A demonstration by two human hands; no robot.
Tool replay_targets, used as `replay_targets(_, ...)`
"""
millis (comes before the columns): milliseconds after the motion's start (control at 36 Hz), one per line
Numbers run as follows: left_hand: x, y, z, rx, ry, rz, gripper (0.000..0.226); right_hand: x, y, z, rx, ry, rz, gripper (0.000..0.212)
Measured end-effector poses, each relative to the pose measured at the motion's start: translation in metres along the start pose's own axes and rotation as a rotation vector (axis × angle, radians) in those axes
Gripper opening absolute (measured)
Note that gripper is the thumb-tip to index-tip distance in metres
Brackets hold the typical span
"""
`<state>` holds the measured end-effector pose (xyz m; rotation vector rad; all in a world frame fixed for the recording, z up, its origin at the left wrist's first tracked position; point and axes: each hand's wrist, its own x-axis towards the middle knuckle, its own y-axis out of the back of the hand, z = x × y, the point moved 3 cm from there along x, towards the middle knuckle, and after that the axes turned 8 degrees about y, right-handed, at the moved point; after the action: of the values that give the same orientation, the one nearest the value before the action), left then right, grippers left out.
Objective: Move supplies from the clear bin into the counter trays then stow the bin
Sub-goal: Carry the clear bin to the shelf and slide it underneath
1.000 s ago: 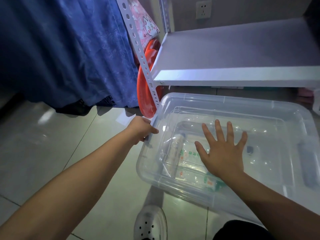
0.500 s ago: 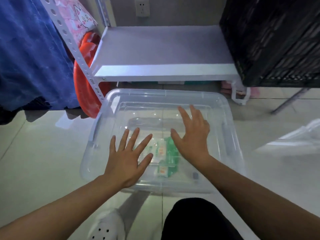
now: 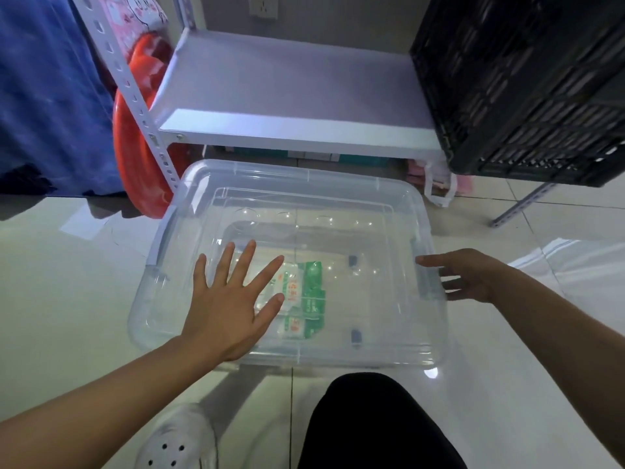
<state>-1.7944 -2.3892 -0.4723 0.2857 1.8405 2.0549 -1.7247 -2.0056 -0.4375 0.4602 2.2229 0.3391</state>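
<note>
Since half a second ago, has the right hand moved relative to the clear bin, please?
Yes. The right hand has gone from lying flat on the lid's middle out to the clear bin's right edge, by the latch there; the left hand stays spread on the lid.

The green-and-white packets (image 3: 301, 296) in the clear bin (image 3: 338, 184) bear red print, too blurred to read.

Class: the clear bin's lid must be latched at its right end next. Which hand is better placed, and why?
The right hand: its fingers already reach the grey latch at the right end of the clear bin. The left hand lies flat on the lid, far from it.
</note>
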Motion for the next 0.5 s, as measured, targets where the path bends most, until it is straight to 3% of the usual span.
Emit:
replay_targets(333, 0.001, -0.005, -0.002, -0.021, -0.014, 0.024, 0.061, -0.001, -0.011, -0.014, -0.144, 0.136, 0.329, 0.038)
replay_targets(500, 0.002, 0.017, -0.008, -0.111, -0.036, -0.132, 0.062, -0.023, -0.022, 0.003, -0.055, 0.204, 0.385, 0.040)
